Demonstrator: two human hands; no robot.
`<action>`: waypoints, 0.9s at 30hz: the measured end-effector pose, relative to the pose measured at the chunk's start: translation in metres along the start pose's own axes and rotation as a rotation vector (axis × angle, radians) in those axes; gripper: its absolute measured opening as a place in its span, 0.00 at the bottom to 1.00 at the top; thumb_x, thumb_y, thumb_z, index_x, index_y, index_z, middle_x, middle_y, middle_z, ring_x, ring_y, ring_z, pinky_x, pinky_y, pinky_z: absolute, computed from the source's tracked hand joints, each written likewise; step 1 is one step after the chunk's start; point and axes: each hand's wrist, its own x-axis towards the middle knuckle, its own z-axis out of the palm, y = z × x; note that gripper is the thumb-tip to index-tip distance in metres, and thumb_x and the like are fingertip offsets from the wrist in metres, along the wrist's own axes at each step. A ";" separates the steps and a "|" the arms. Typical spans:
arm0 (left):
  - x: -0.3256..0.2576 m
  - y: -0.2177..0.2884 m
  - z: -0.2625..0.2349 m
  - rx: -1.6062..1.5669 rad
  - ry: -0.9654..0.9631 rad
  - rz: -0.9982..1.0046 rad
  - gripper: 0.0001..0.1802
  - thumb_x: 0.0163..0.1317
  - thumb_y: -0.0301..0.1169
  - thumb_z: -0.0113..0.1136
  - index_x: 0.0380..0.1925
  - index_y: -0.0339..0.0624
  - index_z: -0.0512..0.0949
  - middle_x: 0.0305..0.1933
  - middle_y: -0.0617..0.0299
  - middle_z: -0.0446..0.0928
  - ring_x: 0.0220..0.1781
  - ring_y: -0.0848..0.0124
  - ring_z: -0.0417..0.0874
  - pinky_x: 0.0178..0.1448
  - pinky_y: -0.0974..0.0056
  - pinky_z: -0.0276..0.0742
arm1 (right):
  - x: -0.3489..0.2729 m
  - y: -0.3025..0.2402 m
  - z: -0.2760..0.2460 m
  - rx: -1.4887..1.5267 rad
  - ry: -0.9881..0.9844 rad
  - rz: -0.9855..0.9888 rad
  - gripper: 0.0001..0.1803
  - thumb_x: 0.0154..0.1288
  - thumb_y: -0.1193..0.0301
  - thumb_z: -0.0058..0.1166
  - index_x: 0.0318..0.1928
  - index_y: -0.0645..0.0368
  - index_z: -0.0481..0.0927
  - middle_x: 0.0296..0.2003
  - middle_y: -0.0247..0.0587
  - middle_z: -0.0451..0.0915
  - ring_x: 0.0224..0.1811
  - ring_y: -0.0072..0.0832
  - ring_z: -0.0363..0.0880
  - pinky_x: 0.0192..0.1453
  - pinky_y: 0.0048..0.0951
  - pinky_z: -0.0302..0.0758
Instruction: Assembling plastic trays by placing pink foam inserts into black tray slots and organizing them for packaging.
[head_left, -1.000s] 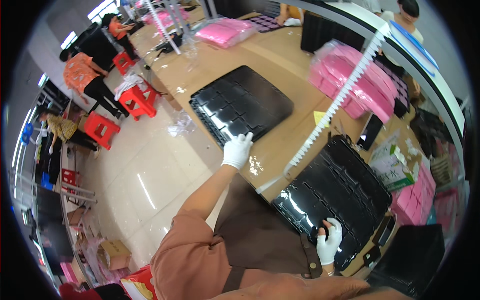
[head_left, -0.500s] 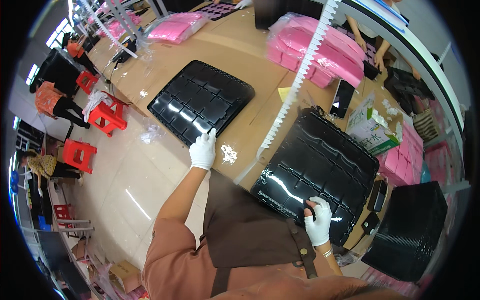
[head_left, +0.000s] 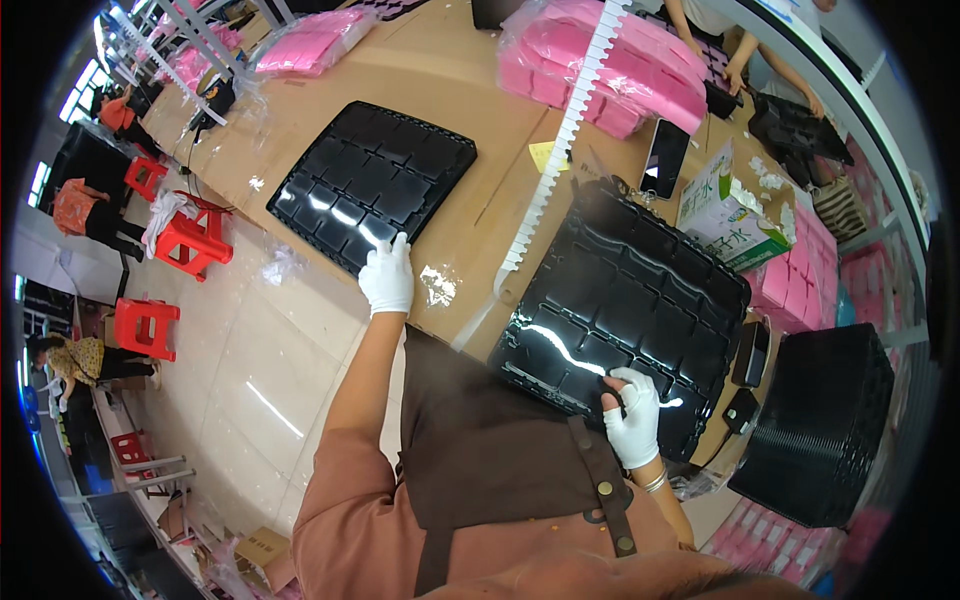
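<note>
Two black plastic trays with moulded compartments lie on the cardboard-covered table. At the near edge of the left tray (head_left: 370,180) is my left hand (head_left: 386,277), in a white glove. Its fingers stretch forward, the tips touching the tray's rim. The right tray (head_left: 625,310) is closer to me and shines with reflected light. My right hand (head_left: 634,420), gloved in white with a bare thumb tip showing, is curled at this tray's near rim. Thumb and fingers close on the rim there; part of the grip is hidden.
A white toothed strip (head_left: 560,150) rises between the trays. Behind the right tray are a phone (head_left: 665,158), a box of white scraps (head_left: 735,215) and bagged pink foam (head_left: 610,65). Stacked black trays (head_left: 815,425) stand at the right. Co-workers' hands (head_left: 735,75) work across the table.
The whole view has shifted, so trays and table sit slightly further left and higher. Both hands stay at the same tray edges, and the trays keep their places on the table.
</note>
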 end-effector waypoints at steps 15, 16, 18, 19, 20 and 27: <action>-0.022 0.097 -0.100 -1.532 -0.544 -0.236 0.09 0.63 0.31 0.60 0.33 0.34 0.80 0.30 0.65 0.78 0.32 0.79 0.76 0.38 0.72 0.72 | 0.052 -0.015 -0.003 0.296 0.061 0.213 0.08 0.63 0.73 0.53 0.38 0.63 0.82 0.35 0.43 0.80 0.38 0.33 0.79 0.44 0.29 0.73; -0.032 0.094 -0.123 -1.561 -0.390 -0.285 0.08 0.62 0.29 0.61 0.30 0.35 0.79 0.29 0.65 0.77 0.30 0.80 0.75 0.37 0.72 0.71 | 0.066 -0.027 -0.001 0.453 0.007 0.363 0.12 0.66 0.68 0.52 0.39 0.64 0.82 0.34 0.42 0.80 0.36 0.30 0.79 0.43 0.28 0.73; -0.051 0.098 -0.159 -1.460 -0.177 -0.191 0.06 0.60 0.25 0.63 0.26 0.36 0.78 0.26 0.66 0.74 0.27 0.80 0.72 0.32 0.72 0.68 | 0.094 -0.053 0.009 0.813 -0.089 0.527 0.15 0.66 0.65 0.53 0.43 0.64 0.82 0.35 0.34 0.82 0.34 0.20 0.78 0.39 0.21 0.73; -0.060 0.098 -0.153 -1.354 -0.028 -0.071 0.06 0.57 0.22 0.65 0.25 0.36 0.77 0.26 0.64 0.72 0.25 0.79 0.71 0.30 0.71 0.68 | 0.104 -0.062 0.022 0.927 -0.129 0.569 0.15 0.65 0.66 0.53 0.44 0.65 0.81 0.34 0.33 0.81 0.34 0.16 0.76 0.37 0.18 0.71; -0.067 0.100 -0.153 -1.350 0.038 -0.031 0.06 0.56 0.21 0.66 0.24 0.37 0.77 0.25 0.64 0.71 0.23 0.78 0.71 0.29 0.71 0.67 | 0.112 -0.074 0.035 1.017 -0.124 0.604 0.13 0.65 0.67 0.54 0.42 0.65 0.81 0.31 0.32 0.80 0.32 0.15 0.74 0.37 0.18 0.70; -0.062 0.075 -0.152 -1.989 -0.831 -0.506 0.27 0.71 0.52 0.42 0.36 0.36 0.77 0.29 0.66 0.73 0.21 0.81 0.68 0.21 0.79 0.57 | 0.113 -0.085 0.048 0.968 -0.123 0.560 0.09 0.63 0.70 0.57 0.38 0.64 0.80 0.29 0.31 0.78 0.29 0.13 0.71 0.34 0.18 0.69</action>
